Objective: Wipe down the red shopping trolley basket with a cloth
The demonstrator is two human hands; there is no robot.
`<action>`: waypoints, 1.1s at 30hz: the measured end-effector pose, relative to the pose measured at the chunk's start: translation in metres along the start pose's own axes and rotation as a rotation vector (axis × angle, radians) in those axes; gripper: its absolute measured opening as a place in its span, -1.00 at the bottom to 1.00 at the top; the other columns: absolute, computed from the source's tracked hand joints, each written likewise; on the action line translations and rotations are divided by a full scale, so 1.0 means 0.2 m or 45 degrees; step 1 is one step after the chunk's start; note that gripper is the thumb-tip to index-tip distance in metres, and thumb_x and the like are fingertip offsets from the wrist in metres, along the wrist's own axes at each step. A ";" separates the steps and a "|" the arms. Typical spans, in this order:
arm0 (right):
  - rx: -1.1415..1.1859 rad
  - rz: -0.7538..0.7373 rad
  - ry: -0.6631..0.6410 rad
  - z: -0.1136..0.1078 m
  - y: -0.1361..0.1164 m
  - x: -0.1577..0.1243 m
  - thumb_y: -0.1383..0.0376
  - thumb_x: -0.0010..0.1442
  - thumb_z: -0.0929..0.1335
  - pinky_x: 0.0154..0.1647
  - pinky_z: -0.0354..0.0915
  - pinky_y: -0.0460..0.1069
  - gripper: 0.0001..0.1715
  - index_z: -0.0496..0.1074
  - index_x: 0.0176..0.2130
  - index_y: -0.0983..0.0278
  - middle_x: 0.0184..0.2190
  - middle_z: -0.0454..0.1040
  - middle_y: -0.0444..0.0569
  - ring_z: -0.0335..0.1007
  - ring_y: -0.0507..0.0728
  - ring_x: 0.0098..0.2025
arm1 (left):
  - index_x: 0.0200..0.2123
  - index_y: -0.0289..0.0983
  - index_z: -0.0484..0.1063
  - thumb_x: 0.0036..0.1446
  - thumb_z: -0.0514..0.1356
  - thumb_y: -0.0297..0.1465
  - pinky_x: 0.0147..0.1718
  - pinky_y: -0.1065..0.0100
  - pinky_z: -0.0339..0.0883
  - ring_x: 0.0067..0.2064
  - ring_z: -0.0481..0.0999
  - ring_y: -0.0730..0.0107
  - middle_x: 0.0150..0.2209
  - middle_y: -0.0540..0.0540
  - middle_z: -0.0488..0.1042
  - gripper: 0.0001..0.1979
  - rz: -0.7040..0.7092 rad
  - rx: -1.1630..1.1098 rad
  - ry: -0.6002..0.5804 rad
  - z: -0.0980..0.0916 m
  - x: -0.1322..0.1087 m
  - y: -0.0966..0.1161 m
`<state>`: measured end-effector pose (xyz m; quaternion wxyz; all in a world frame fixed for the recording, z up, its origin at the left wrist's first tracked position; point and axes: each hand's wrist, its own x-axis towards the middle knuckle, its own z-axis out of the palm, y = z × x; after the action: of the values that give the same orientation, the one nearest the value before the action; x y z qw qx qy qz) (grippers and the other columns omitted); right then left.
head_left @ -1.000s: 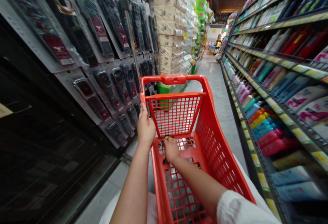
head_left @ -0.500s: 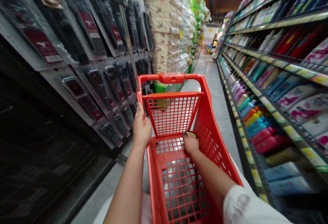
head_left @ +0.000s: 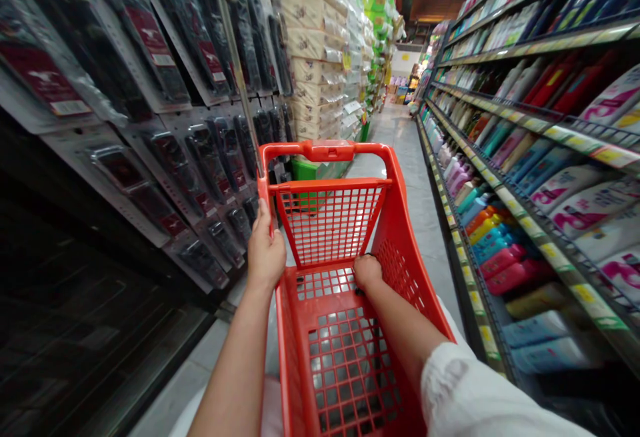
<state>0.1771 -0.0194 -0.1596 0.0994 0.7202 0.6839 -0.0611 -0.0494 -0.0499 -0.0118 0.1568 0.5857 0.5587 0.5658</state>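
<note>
A red plastic shopping cart (head_left: 327,187) with grid panels stands in front of me, its handle bar at the far end. My left hand (head_left: 267,250) is closed round the cart's upper left side frame, just below the handle. Reaching down into the basket, my right hand (head_left: 367,272) is closed at the far right corner of the floor, near the foot of the upright grid panel (head_left: 327,224). A little of something dark shows at its fingers; what it is stays hidden. A thin metal pole (head_left: 240,70) rises by the cart's left corner.
Packaged belts (head_left: 150,37) hang on the left wall. Beyond them stand stacked tissue packs (head_left: 315,57) and green boxes (head_left: 377,0). Bottle-filled shelves (head_left: 530,150) line the right side. A grey tiled aisle (head_left: 395,127) runs ahead between them.
The cart and both hands sit slightly further left in view. A black loop with yellow marks, seen at my right hand before, is now mostly hidden behind it. My left hand keeps its hold.
</note>
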 end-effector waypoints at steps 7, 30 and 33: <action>0.176 0.143 -0.138 -0.02 -0.01 -0.10 0.37 0.16 0.33 -0.11 0.41 0.07 -0.58 0.42 0.03 0.40 -0.03 0.46 0.34 0.48 0.29 -0.01 | 0.33 -0.26 0.11 0.04 0.04 -0.63 0.33 0.26 -0.08 0.34 0.13 0.31 0.33 -0.05 0.13 -0.27 -0.014 0.053 0.022 0.00 0.00 0.04; 0.074 -0.064 0.031 -0.01 -0.03 -0.37 0.48 0.29 0.09 -0.20 0.37 0.07 -0.59 0.35 0.01 0.35 -0.04 0.36 0.30 0.44 0.24 -0.07 | 0.33 -0.34 0.08 0.02 0.03 -0.63 0.34 0.25 -0.08 0.34 0.12 0.29 0.34 -0.15 0.12 -0.25 0.010 0.113 0.023 -0.04 -0.02 0.02; 0.116 -0.222 0.073 0.02 -0.18 -0.43 0.46 0.25 0.19 -0.16 0.36 0.04 -0.66 0.36 -0.02 0.30 -0.03 0.36 0.21 0.43 0.21 -0.07 | 0.33 -0.31 0.10 0.00 0.04 -0.64 0.34 0.23 -0.10 0.35 0.12 0.28 0.34 -0.12 0.13 -0.24 0.018 0.088 0.047 -0.03 -0.02 0.02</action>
<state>0.1369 -0.1019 -0.1455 0.0413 0.6631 0.7431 -0.0798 -0.0506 -0.0571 -0.0079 0.1222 0.5843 0.5764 0.5580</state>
